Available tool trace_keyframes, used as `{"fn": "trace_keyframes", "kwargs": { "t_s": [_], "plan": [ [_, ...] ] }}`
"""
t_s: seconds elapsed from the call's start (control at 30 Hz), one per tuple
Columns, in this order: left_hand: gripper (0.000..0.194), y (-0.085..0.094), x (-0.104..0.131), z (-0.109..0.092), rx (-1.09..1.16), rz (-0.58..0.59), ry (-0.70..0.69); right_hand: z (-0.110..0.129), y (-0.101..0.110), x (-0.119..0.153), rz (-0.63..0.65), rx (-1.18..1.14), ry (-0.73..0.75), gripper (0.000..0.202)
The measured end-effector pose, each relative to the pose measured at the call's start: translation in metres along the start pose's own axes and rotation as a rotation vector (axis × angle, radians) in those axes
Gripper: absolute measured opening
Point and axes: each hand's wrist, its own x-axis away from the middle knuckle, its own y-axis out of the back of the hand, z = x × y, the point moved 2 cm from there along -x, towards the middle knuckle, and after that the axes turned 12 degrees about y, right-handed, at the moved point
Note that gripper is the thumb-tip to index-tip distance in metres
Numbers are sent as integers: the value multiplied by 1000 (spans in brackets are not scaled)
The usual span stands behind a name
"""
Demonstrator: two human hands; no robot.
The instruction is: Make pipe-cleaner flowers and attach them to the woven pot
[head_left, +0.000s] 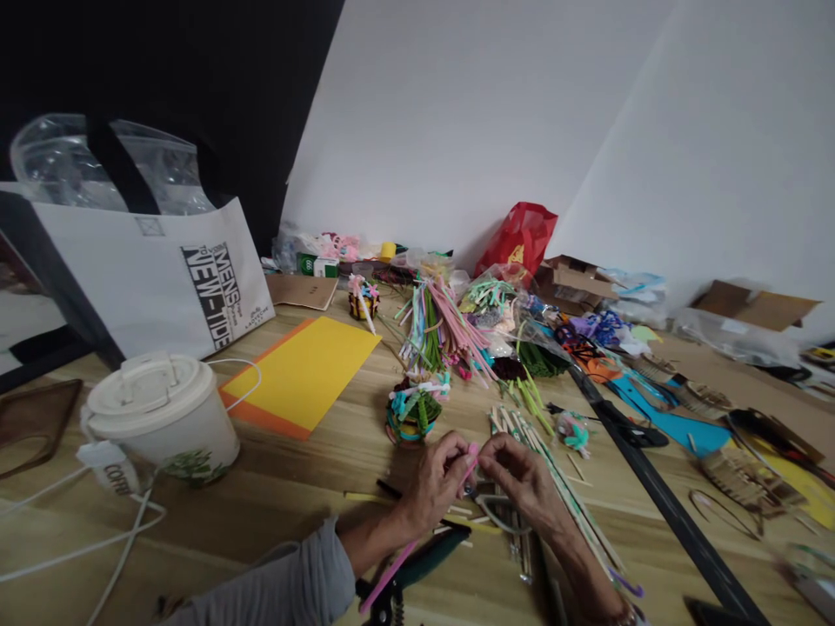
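Note:
My left hand (434,482) is closed in a pinch around a pink pipe cleaner (390,574). A bent pink end shows at the fingertips, and the long tail hangs below the wrist. My right hand (522,478) is closed beside it, thumb and forefinger pressed together close to the pink end; what they hold is too small to make out. Beneath the hands lie green-handled pliers or cutters (430,556) and several thin sticks. Just beyond stands a small basket-like craft (414,413) wound in coloured pipe cleaners. Right of it is a pile of patterned straws or sticks (548,469).
Bundles of pipe cleaners (444,330) lie at the back, near a red bag (518,239). Yellow card (319,365), a lidded white tub (170,417) with cables and a white tote bag (143,269) stand left. A black strip (658,487) crosses the right side.

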Motion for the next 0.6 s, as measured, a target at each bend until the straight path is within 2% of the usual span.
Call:
{"fn": "trace_keyframes", "kwargs": {
  "t_s": [0.1,0.17,0.37,0.6],
  "plan": [
    [32,2,1,-5,-66,-42,-74,-1,-3,0,-29,-46,-28,28],
    [32,3,0,-5,-65,-45,-70,-1,-4,0,-37,-52,-36,30],
    [38,1,-5,-1,213,61,157,-1,-1,-1,-12,-19,-40,30],
    [34,3,-13,18,395,131,303,-1,2,-2,84,46,1,28]
  ]
}}
